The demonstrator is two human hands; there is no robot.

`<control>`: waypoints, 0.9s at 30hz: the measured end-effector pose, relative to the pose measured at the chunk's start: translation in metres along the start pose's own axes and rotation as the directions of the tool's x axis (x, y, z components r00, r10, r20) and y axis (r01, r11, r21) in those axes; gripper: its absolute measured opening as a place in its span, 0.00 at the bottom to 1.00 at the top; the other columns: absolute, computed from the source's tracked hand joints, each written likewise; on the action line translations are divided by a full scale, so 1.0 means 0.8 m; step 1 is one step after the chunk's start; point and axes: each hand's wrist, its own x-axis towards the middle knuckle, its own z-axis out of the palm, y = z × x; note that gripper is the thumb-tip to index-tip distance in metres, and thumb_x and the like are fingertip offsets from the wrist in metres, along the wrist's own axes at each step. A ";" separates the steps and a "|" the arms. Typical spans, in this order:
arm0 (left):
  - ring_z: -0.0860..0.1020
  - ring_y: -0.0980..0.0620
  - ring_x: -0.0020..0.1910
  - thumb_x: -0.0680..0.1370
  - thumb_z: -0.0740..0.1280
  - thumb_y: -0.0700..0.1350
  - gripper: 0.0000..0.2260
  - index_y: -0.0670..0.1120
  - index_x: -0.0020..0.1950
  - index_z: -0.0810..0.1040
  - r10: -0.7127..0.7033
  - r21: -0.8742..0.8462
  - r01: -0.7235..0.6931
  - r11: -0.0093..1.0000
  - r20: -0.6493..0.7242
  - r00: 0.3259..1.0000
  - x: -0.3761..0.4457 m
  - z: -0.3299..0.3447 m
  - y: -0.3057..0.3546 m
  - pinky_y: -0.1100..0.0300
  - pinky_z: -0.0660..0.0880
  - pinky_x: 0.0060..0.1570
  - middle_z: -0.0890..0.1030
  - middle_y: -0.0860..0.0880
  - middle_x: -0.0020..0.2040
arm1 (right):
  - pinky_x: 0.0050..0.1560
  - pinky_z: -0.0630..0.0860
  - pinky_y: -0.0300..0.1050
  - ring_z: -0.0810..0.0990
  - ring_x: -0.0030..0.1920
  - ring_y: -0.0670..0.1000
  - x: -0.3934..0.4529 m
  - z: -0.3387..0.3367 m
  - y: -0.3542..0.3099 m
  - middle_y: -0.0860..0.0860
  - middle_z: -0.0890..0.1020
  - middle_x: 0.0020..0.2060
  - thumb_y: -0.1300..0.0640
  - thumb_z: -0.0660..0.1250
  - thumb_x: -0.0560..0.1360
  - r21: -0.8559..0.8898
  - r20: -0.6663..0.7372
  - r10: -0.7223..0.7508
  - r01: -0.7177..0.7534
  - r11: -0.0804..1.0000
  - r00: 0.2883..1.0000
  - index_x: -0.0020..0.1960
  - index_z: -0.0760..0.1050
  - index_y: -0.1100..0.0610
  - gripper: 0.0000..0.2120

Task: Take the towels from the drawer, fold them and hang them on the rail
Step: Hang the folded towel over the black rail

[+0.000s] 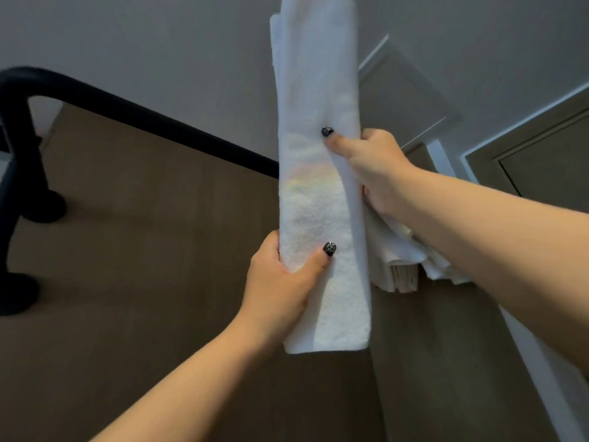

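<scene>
Head view, tilted up at a brown wall (159,250) with grey ceiling above. A white folded towel (318,186), long narrow strip, hangs vertically in front of the black rail (159,122); the rail runs from the upper left bend down-right and disappears behind the towel's left edge. Towel's top end goes out of frame at the top, so how it sits over the rail cannot be told; its bottom edge hangs free, squared off. Left hand (280,282) grips the towel's left edge low down, thumb with dark nail across the front face, other fingers wrapped behind and hidden. Right hand (373,167) grips the right edge higher up, thumb with dark nail pressed on the front, fingers curled round the back. Both forearms are bare and reach in from the bottom and right of frame. Just behind and right of the held towel, more white folded towels (401,260) hang in a bunch, partly covered by the right wrist; what they hang from is hidden. Black rail bracket feet (44,207) sit against the wall at the far left. Panelled door (541,161) with white frame at right.
</scene>
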 end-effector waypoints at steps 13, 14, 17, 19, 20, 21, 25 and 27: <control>0.80 0.56 0.50 0.72 0.76 0.54 0.17 0.58 0.54 0.72 0.138 0.400 -0.125 0.908 -0.004 0.990 0.101 0.000 -0.027 0.56 0.81 0.49 0.80 0.57 0.52 | 0.55 0.80 0.51 0.83 0.52 0.57 0.124 0.026 0.055 0.56 0.83 0.53 0.54 0.76 0.71 -0.269 -0.082 -0.017 -0.005 0.963 0.996 0.57 0.79 0.63 0.19; 0.80 0.57 0.50 0.72 0.75 0.55 0.17 0.58 0.55 0.71 0.148 0.440 -0.135 0.888 0.004 0.989 0.103 0.000 -0.030 0.57 0.80 0.47 0.79 0.57 0.51 | 0.52 0.80 0.49 0.82 0.51 0.56 0.131 0.027 0.061 0.55 0.82 0.53 0.54 0.76 0.70 -0.340 -0.067 -0.031 0.007 0.941 0.997 0.55 0.78 0.63 0.18; 0.78 0.59 0.49 0.73 0.73 0.56 0.17 0.56 0.58 0.72 0.209 0.511 -0.185 0.839 0.012 0.978 0.110 -0.001 -0.042 0.63 0.77 0.43 0.78 0.58 0.51 | 0.46 0.73 0.44 0.76 0.50 0.56 0.142 0.032 0.070 0.53 0.76 0.53 0.59 0.71 0.72 -0.472 -0.047 -0.066 0.036 0.881 0.997 0.51 0.72 0.56 0.10; 0.78 0.61 0.48 0.73 0.73 0.57 0.17 0.56 0.58 0.72 0.238 0.513 -0.210 0.832 0.012 0.971 0.114 0.002 -0.049 0.68 0.74 0.40 0.78 0.59 0.50 | 0.57 0.74 0.42 0.76 0.60 0.56 0.150 0.038 0.070 0.53 0.76 0.62 0.63 0.66 0.74 -0.545 0.014 -0.134 0.120 0.830 0.991 0.57 0.76 0.52 0.13; 0.78 0.62 0.47 0.73 0.73 0.57 0.17 0.57 0.57 0.72 0.244 0.510 -0.217 0.833 0.014 0.970 0.115 0.004 -0.052 0.69 0.74 0.39 0.78 0.59 0.50 | 0.60 0.74 0.42 0.77 0.61 0.55 0.152 0.042 0.067 0.53 0.77 0.63 0.63 0.65 0.75 -0.550 0.046 -0.159 0.158 0.820 0.986 0.53 0.79 0.50 0.12; 0.77 0.62 0.47 0.74 0.72 0.57 0.17 0.57 0.57 0.71 0.251 0.508 -0.225 0.831 0.018 0.968 0.116 0.005 -0.055 0.70 0.74 0.39 0.77 0.60 0.50 | 0.59 0.75 0.42 0.78 0.59 0.54 0.151 0.044 0.065 0.53 0.79 0.60 0.63 0.65 0.75 -0.549 0.090 -0.170 0.191 0.814 0.981 0.49 0.80 0.49 0.11; 0.76 0.63 0.49 0.75 0.71 0.58 0.18 0.60 0.60 0.67 0.280 0.553 -0.260 0.792 0.049 0.959 0.117 0.000 -0.066 0.68 0.74 0.41 0.75 0.62 0.51 | 0.44 0.70 0.43 0.79 0.57 0.59 0.144 0.053 0.069 0.58 0.81 0.54 0.53 0.59 0.81 -0.622 0.401 -0.115 0.363 0.694 0.909 0.50 0.78 0.57 0.12; 0.77 0.63 0.48 0.75 0.70 0.59 0.17 0.59 0.59 0.68 0.311 0.582 -0.274 0.766 0.038 0.950 0.114 -0.003 -0.072 0.69 0.75 0.40 0.76 0.62 0.51 | 0.49 0.71 0.46 0.78 0.54 0.59 0.140 0.052 0.072 0.57 0.80 0.52 0.40 0.57 0.80 -0.578 0.443 -0.096 0.366 0.729 0.891 0.44 0.76 0.53 0.18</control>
